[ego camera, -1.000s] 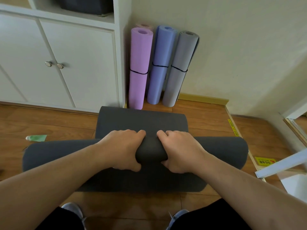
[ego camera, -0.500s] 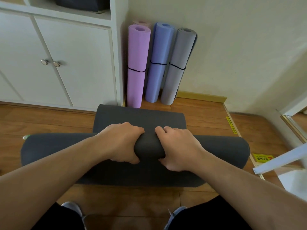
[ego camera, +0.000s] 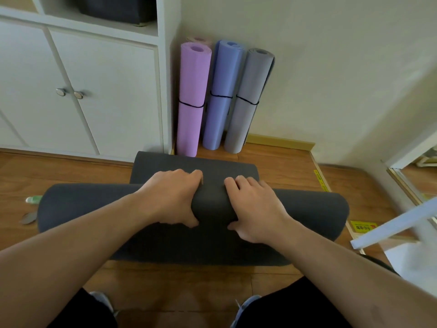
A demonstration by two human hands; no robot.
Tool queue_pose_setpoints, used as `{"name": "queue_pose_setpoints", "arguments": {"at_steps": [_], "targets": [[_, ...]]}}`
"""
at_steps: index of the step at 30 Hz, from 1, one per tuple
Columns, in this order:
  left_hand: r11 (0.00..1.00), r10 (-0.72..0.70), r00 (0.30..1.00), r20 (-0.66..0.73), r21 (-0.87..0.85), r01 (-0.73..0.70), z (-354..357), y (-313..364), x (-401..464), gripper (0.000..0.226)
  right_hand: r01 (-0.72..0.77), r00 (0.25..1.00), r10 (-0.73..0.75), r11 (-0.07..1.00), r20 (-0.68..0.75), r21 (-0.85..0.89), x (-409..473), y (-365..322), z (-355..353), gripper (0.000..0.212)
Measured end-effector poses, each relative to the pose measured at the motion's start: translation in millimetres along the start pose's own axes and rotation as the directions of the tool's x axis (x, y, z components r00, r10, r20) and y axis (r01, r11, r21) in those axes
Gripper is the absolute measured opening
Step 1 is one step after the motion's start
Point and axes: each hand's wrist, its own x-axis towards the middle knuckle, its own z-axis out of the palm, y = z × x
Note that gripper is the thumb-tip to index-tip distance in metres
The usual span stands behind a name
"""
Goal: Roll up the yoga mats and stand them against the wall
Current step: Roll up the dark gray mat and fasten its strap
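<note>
Rolling the dark mat (ego camera: 307,209) on the floor, I have my left hand (ego camera: 170,197) and right hand (ego camera: 255,209) curled over it mid-roll; next I push it on toward the wall (ego camera: 331,79).

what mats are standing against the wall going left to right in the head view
purple mat → blue mat → grey mat; a pinkish roll peeks out behind the purple one, its place unclear.
</note>
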Motion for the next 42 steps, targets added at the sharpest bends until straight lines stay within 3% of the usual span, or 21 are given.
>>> {"name": "queue_pose_setpoints", "arguments": {"at_steps": [3,7,10,15,21,26,30,33,38,42], "targets": [[0.999,0.035,0.999,0.018,-0.016,-0.034,0,3,-5,0.077,0.014,1.000,-0.014,0.998,-0.003,0.063,-4,4,-1,0.081],[0.986,0.089,0.991,-0.100,0.149,-0.074,13,8,-7,0.094,0.031,0.999,-0.033,0.996,0.025,0.079,4,7,-8,0.068],[0.984,0.071,0.988,-0.137,0.171,-0.047,17,6,-1,0.090,0.030,0.999,-0.032,0.996,0.014,0.087,11,12,-3,0.076],[0.998,0.008,1.000,-0.011,0.065,-0.007,9,-6,13,0.075,-0.023,0.998,0.023,1.000,0.059,0.014,15,-2,14,0.111],[1.000,-0.022,0.998,0.058,-0.018,0.023,9,-13,14,0.078,0.019,1.000,-0.019,0.997,0.000,0.070,32,5,18,0.081],[0.985,0.050,0.998,-0.038,0.169,-0.043,30,-3,12,0.096,0.019,0.998,-0.025,0.995,0.065,0.098,29,14,22,0.080],[0.991,0.039,0.998,-0.053,0.132,-0.031,28,-1,15,0.082,0.008,0.994,-0.023,0.990,0.108,0.144,27,18,22,0.092],[0.999,-0.007,0.998,-0.062,0.051,0.010,20,-1,18,0.080,0.009,0.999,-0.012,0.998,0.044,0.054,25,10,21,0.113],[0.999,-0.049,0.999,0.003,-0.003,0.049,13,1,15,0.081,0.018,0.999,-0.016,0.998,-0.034,0.058,23,8,25,0.091],[0.994,0.037,0.996,-0.087,0.109,-0.027,26,10,10,0.092,0.031,0.999,-0.027,0.993,-0.037,0.114,19,11,23,0.084]]}}
